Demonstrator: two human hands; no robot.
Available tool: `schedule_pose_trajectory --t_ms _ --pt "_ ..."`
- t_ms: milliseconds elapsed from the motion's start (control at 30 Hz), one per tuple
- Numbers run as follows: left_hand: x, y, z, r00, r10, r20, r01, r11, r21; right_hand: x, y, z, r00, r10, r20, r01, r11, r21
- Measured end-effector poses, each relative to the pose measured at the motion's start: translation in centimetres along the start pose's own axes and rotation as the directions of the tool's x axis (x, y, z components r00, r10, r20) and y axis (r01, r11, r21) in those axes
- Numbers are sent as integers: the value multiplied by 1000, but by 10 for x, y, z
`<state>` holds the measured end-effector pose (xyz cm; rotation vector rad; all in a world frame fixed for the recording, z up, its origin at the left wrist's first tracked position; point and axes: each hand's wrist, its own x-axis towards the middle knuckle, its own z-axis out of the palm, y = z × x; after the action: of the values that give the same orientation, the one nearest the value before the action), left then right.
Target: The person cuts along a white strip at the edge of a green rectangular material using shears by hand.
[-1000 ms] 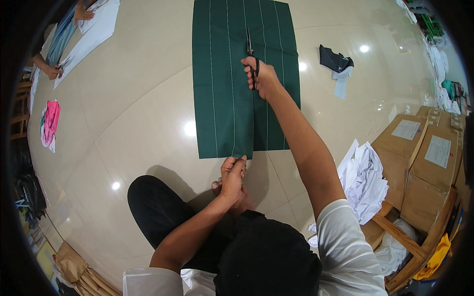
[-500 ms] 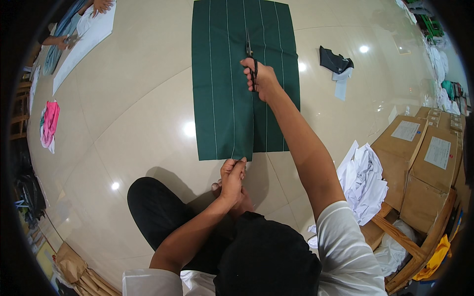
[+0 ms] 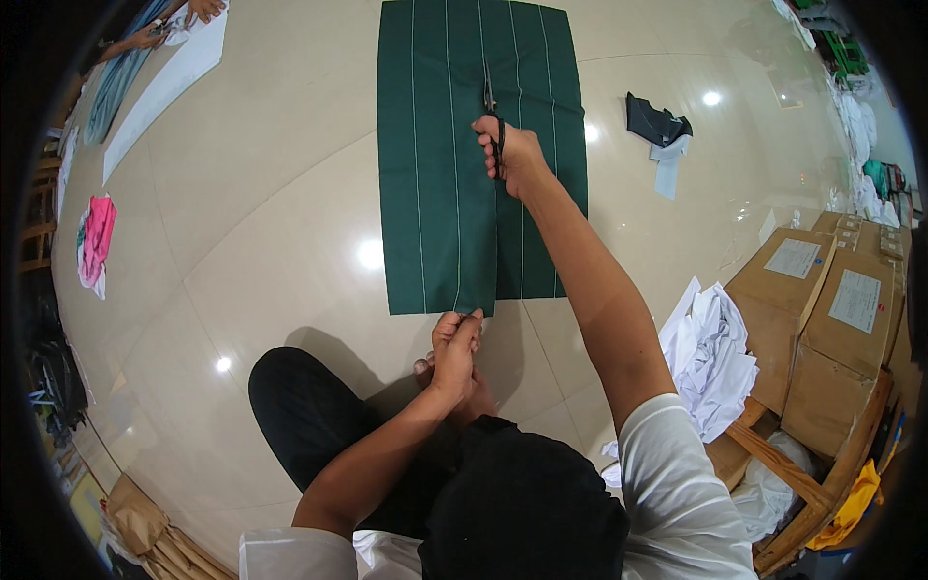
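Note:
A dark green piece of cloth (image 3: 418, 193) with several pale lengthwise lines lies flat on the floor in front of me. My right hand (image 3: 515, 157) is closed round the black handles of a pair of scissors (image 3: 489, 97), whose blades point away along one of the lines. From the near edge up to the scissors, the cloth is cut. At that near edge, my left hand (image 3: 456, 346) pinches the corner of the left strip between thumb and fingers. My bare foot is partly hidden behind this hand.
A black and grey cloth (image 3: 659, 121) lies to the right, a pink one (image 3: 99, 237) far left. Crumpled white cloth (image 3: 713, 362) sits beside cardboard boxes (image 3: 836, 338) on a wooden frame. At top left, another person's hands (image 3: 150, 37) work over white material (image 3: 164, 97).
My hands, the scissors and the green cloth look almost unmoved. At the top left, the other person's lower hand has shifted up and to the right.

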<state>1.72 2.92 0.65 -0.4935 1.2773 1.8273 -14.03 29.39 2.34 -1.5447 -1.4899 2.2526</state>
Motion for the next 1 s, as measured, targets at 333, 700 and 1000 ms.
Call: schedule_pose_trajectory --t_ms 333,700,1000 --pt "0 1 0 1000 -4 -9 4 1000 12 -1 1 0 1000 -16 -3 16 1000 -4" --pt "1 -2 0 1000 1 -17 0 1000 13 0 5 1 1000 -26 5 26 999 31" --pt "0 -1 -1 1000 -2 -6 2 999 32 2 5 1 1000 -23 7 23 1000 12"
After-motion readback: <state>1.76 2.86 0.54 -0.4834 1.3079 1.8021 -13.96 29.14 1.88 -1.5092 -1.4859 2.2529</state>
